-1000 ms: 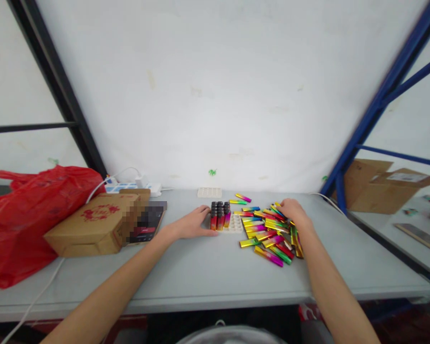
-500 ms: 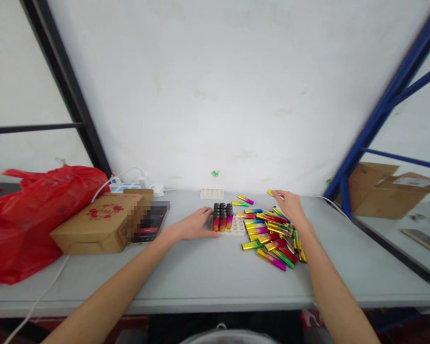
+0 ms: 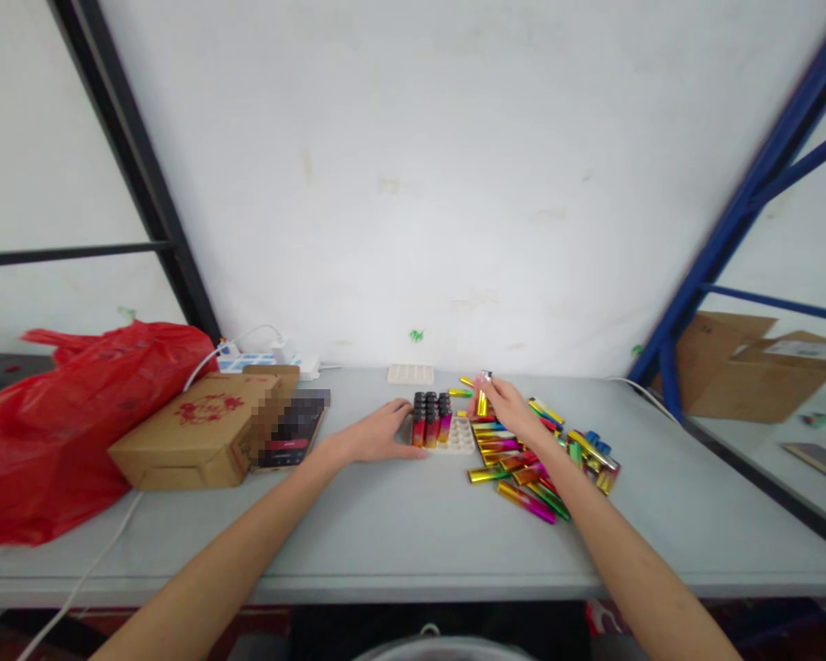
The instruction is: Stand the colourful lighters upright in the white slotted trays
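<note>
Several lighters (image 3: 431,420) with black tops and red-to-purple bodies stand upright in the left part of a white tray (image 3: 463,435) with round holes. My left hand (image 3: 382,433) holds the tray's left side, thumb at the near edge and fingers at the far corner. Above the tray's far right corner, my right hand (image 3: 509,401) pinches a yellow lighter (image 3: 483,400) with a silvery top, held upright. A heap of shiny multicoloured lighters (image 3: 523,468) lies to the right, partly hidden under my right forearm.
A second white tray (image 3: 411,374) stands near the wall. On the left are a cardboard box (image 3: 199,427), a red plastic bag (image 3: 96,413), a dark partly blurred device (image 3: 303,427) and a power strip (image 3: 248,363). A blue metal frame (image 3: 669,376) rises on the right.
My right hand has come left from beyond the heap to the tray, bringing the yellow lighter upright. Some lighters at the heap's right side have shifted rightwards. My left hand stays at the tray.
</note>
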Demonstrator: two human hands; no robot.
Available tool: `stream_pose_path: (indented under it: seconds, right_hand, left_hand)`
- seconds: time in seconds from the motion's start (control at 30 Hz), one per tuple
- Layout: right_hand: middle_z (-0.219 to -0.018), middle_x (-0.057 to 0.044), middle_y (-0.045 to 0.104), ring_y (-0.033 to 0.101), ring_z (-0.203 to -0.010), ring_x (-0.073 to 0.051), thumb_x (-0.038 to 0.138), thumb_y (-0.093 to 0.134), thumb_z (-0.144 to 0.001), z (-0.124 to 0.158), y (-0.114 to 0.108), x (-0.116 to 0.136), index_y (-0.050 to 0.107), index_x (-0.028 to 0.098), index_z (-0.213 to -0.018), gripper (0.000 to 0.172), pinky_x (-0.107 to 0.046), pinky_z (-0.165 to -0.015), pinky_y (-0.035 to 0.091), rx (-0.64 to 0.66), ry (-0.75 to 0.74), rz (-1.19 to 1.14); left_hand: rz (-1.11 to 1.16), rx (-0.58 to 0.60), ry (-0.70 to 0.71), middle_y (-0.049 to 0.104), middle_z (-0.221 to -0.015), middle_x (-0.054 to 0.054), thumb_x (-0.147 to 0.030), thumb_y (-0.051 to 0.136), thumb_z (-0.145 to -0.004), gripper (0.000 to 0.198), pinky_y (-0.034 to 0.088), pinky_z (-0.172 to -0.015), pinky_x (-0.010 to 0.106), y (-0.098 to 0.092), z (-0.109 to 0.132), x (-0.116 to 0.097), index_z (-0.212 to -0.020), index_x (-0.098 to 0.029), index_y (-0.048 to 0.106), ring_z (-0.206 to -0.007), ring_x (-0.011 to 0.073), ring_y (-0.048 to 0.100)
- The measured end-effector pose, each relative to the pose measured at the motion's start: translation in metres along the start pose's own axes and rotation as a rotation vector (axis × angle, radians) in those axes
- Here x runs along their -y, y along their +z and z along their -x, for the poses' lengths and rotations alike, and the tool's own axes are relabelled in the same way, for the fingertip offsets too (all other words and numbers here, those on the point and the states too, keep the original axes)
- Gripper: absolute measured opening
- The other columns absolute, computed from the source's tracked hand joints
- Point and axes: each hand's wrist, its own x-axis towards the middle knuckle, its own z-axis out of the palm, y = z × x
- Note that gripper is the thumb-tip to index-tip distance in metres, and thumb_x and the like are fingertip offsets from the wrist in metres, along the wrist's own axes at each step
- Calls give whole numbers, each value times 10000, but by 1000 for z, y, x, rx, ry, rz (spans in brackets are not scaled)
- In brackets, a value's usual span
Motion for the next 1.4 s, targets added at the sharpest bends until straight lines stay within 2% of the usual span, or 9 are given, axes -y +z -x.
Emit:
stream_pose_path:
  seconds: [0.1, 0.27, 0.4, 0.67, 0.8, 0.9, 1.0, 1.1, 1.4]
  right_hand:
    - [-658, 23, 537, 513, -586, -161, 864, 536, -901, 7, 14, 12, 529, 248, -777, 629, -290, -582, 483, 79, 53, -227]
    - [-546, 84, 280, 209, -466, -92, 939, 520, -844, 8, 33, 13, 404, 250, -647, 726, -246, -441, 209, 133, 229, -369]
    - [-482, 70, 238, 190, -443, -96, 904, 461, -882, 5, 39, 10, 324, 264, -551, 734, -266, -433, 178, 22, 246, -339]
    - [-464, 57, 247, 194, -431, -105, 567, 428, -948, 5, 38, 10, 313, 267, -527, 530, -252, -416, 183, -111, 263, -287]
    - [-454, 52, 256, 206, -425, -105, 584, 424, -949, 4, 37, 8, 322, 264, -507, 556, -254, -417, 189, -118, 234, -253]
    - [-461, 56, 261, 239, -420, -106, 704, 427, -950, 3, 37, 9, 353, 259, -516, 626, -260, -431, 209, -118, 208, -244]
    - [-493, 62, 305, 296, -438, -120, 827, 383, -951, 5, 35, 12, 519, 234, -625, 690, -268, -458, 251, -98, 152, -207]
    - [-557, 52, 402, 386, -499, -143, 809, 345, -1000, 10, 31, 18, 648, 215, -836, 687, -274, -514, 317, -104, 19, -83]
    - [-758, -14, 570, 532, -721, -185, 648, 480, -1050, 22, 24, 44, 481, 243, -760, 498, -304, -699, 409, -55, -425, 294]
  left_hand:
    - [14, -4, -6, 555, -1530, 192, -711, 775, -816, 875, 431, -1219, 489, -1, 1, -2, -1460, -166, 541, -1414, 392, 546]
    - [2, -5, 8, 551, -1531, 178, -726, 750, -834, 875, 445, -1195, 455, 0, 1, 0, -1473, -174, 521, -1411, 370, 550]
    - [-15, -13, 22, 567, -1511, 169, -742, 743, -834, 875, 440, -1192, 446, 1, 0, 1, -1468, -179, 526, -1397, 366, 557]
    - [-23, 3, 10, 561, -1512, 173, -727, 745, -846, 848, 422, -1220, 462, -1, 1, -2, -1451, -171, 536, -1417, 371, 538]
    - [-14, 0, 9, 566, -1511, 178, -732, 750, -833, 858, 431, -1214, 463, -1, 0, -1, -1445, -167, 546, -1413, 378, 544]
    - [-11, -5, 9, 579, -1500, 179, -745, 751, -822, 870, 434, -1208, 465, -1, -1, -1, -1439, -165, 554, -1409, 387, 547]
    - [-25, -1, 11, 576, -1504, 177, -754, 739, -829, 871, 430, -1205, 460, -1, 0, -1, -1443, -167, 547, -1411, 382, 544]
    - [-15, -1, 22, 567, -1512, 184, -738, 731, -847, 856, 434, -1196, 461, -1, 0, -1, -1449, -163, 535, -1398, 373, 551]
    - [5, -5, 22, 587, -1476, 159, -714, 763, -837, 840, 447, -1180, 449, 0, 0, 0, -1455, -190, 543, -1381, 364, 561]
